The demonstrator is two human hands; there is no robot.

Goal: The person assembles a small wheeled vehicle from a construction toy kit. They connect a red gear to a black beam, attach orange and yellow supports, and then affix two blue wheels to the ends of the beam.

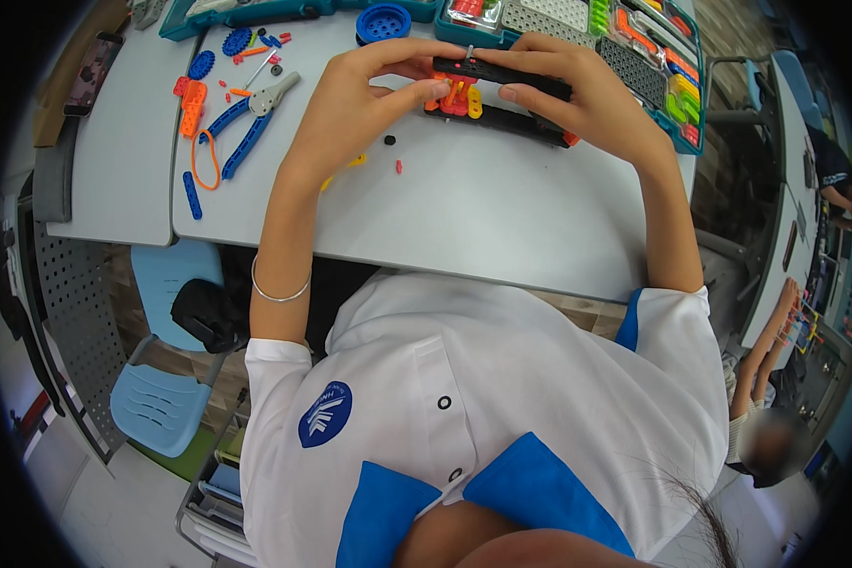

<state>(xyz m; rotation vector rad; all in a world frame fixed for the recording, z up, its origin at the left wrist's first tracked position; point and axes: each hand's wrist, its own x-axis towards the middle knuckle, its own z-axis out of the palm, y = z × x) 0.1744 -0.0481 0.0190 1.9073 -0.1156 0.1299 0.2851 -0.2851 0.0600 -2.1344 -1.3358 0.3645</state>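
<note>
Between my two hands, over the far part of the table, is a partly built plastic model [516, 125]. It has two long black beams with red, orange and yellow connector pieces between them at the left end. My left hand [381, 90] pinches that left end, thumb against the red and orange pieces. My right hand [577, 85] grips the upper black beam [506, 76], thumb below and fingers over the top. A grey pin or axle [470, 54] sticks up from this beam near my left fingertips. Parts of the model are hidden behind my fingers.
Blue-handled pliers [246, 128], an orange rubber band [204, 161], blue gears [237, 42] and small pegs lie to the left. A blue wheel [383, 23] sits at the back. A teal parts case [688, 133] stands at back right. Another person [762, 379] is at a table on the right.
</note>
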